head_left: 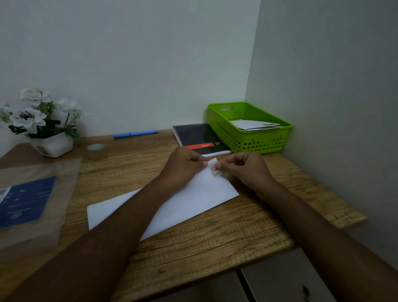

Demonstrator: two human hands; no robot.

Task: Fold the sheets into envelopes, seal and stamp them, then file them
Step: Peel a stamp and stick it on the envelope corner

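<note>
A white envelope (191, 200) lies slanted on the wooden desk (247, 238), partly under my left forearm. A small printed stamp (214, 169) sits at its far right corner. My left hand (181, 166) has its fingers curled and its thumb tip on the envelope corner just left of the stamp. My right hand (244, 170), fingers curled, presses a fingertip on the stamp's right edge. A green basket (250, 139) at the back right holds white envelopes (253, 125).
A black notebook (198, 137) with an orange band lies beside the basket. A blue pen (135, 134) and a tape roll (96, 150) lie further back. White flowers in a pot (47, 134) stand at the left; a clear plastic packet with a blue sheet (22, 203) lies near left.
</note>
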